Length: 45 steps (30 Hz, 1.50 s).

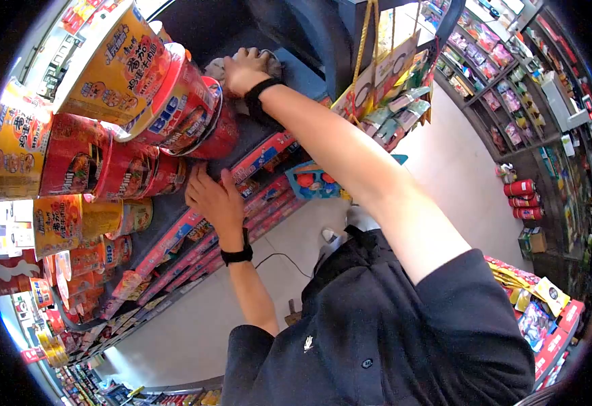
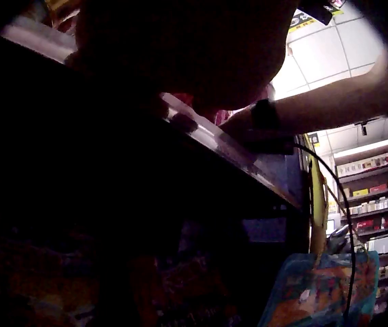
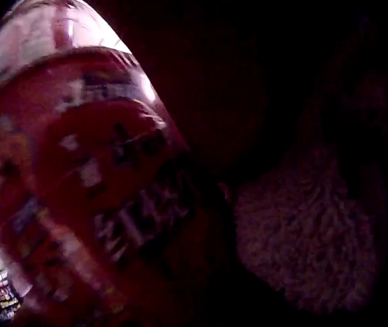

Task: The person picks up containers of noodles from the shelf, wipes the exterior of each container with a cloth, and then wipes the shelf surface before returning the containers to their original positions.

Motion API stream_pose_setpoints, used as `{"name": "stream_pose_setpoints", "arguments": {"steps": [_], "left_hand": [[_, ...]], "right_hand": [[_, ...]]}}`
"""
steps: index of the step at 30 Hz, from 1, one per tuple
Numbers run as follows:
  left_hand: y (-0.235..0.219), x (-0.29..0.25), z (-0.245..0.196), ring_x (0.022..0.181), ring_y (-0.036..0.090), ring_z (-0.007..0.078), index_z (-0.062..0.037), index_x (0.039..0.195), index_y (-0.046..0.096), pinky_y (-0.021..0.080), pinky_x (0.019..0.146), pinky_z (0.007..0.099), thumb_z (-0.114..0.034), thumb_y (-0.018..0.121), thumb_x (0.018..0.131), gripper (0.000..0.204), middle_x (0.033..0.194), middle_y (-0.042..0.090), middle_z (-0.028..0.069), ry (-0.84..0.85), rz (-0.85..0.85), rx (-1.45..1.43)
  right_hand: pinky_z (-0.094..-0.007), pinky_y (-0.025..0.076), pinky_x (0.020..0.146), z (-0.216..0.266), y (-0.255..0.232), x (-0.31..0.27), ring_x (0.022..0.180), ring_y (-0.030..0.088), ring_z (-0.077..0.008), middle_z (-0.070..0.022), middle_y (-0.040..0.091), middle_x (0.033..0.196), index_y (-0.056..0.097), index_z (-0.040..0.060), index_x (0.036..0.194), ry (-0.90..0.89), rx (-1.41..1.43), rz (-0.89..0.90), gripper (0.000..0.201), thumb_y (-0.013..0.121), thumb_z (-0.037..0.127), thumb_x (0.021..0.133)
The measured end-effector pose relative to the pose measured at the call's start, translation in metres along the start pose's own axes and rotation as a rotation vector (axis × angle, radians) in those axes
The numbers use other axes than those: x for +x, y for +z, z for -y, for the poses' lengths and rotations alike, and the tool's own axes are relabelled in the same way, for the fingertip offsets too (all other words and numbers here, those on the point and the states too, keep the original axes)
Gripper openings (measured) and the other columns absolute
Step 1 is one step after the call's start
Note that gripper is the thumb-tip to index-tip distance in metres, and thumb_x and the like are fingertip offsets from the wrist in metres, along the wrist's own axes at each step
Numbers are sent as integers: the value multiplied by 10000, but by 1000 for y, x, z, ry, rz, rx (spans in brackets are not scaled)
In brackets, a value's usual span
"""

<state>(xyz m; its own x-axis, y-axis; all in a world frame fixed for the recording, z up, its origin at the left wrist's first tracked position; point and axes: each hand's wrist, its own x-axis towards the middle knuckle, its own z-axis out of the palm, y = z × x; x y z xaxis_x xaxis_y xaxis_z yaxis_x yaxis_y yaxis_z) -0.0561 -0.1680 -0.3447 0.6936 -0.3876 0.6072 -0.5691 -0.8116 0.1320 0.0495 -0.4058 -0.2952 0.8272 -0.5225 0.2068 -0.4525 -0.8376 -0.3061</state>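
In the head view my right hand (image 1: pixel 245 73) holds a bunched greyish cloth (image 1: pixel 275 65) down on the dark shelf (image 1: pixel 247 139), its fingers bent over it. The right wrist view shows the cloth's nubby towel texture (image 3: pixel 306 238), close beside a red instant noodle tub (image 3: pixel 126 170); the hand is lost in the dark there. My left hand (image 1: pixel 216 201) rests at the shelf's front edge, fingers spread and extended, with nothing in its grasp. Red noodle tubs (image 1: pixel 223 128) stand right by both hands. The left wrist view is mostly dark.
Stacked noodle tubs (image 1: pixel 116 68) crowd the left, with more on lower shelves (image 1: pixel 79 223). Price strips (image 1: pixel 262 157) line the shelf edge. Hanging packets (image 1: pixel 397 111) and a blue bin (image 1: pixel 316 181) are close to my right forearm. A thin cable (image 1: pixel 279 255) crosses the floor.
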Motion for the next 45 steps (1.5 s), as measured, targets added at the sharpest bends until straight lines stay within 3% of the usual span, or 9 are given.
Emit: {"name": "stream_pose_setpoints", "arguments": {"steps": [11,15,16,25,29,33,34,37,45], "left_hand": [[-4,5,5,1106,474,340,-34,1229,515,312,978,448,-304,515,910,418,1241,530,134,-57,26,-39],[-6,-2,7,1103,479,323,-35,1223,526,321,964,441,-356,534,888,463,1239,535,132,-28,39,-19],[-3,2,7,1101,483,318,-36,1221,528,326,959,438,-378,542,878,485,1235,538,132,-10,34,-2],[-6,1,7,1051,495,319,-21,1204,529,339,936,429,-417,548,875,516,1207,547,129,54,-34,-22],[-4,1,4,1052,492,320,-17,1193,530,339,938,428,-396,542,885,489,1197,547,130,32,-25,38],[-3,-3,4,1050,492,321,-19,1183,533,335,941,431,-377,553,883,468,1199,548,132,38,-29,43],[-3,0,6,1048,494,322,-20,1183,534,335,941,432,-377,557,880,469,1199,549,132,43,-29,51],[1,-1,10,1042,500,318,-23,1184,535,335,939,431,-385,560,881,473,1196,555,128,65,-55,42],[-7,2,4,1058,499,307,-23,1186,539,332,938,425,-372,553,889,459,1190,551,128,38,-29,11]], "right_hand": [[-658,182,1071,-16,0,107,1368,322,-407,-190,408,1453,301,142,1483,162,-90,219,932,628,587,732],[-511,326,1069,-42,-21,117,1302,410,-431,-210,458,1408,554,84,1318,210,16,393,744,652,538,737],[-458,273,1126,-76,10,139,1357,372,-293,-176,351,1488,406,26,1412,191,184,274,946,698,607,724],[-542,289,1098,-33,-44,83,1306,409,-411,-254,403,1427,428,-29,1372,273,154,99,756,687,349,770],[-401,542,878,-40,-14,118,1079,611,-323,-255,587,1192,540,-81,1155,201,1284,-299,652,824,236,661],[-422,518,902,2,-91,88,1033,608,-346,-251,584,1152,502,-49,1169,-60,1047,-247,644,770,189,634],[-438,504,903,25,-94,100,1014,588,-377,-254,601,1037,521,-31,1118,-151,873,-627,586,743,190,623],[-502,464,907,36,-94,107,1071,520,-414,-266,503,1149,485,49,1194,-152,462,-740,677,792,227,617],[-518,524,806,12,-18,109,1010,566,-482,-303,486,1145,364,66,1233,-21,264,-495,685,739,261,693]]}}
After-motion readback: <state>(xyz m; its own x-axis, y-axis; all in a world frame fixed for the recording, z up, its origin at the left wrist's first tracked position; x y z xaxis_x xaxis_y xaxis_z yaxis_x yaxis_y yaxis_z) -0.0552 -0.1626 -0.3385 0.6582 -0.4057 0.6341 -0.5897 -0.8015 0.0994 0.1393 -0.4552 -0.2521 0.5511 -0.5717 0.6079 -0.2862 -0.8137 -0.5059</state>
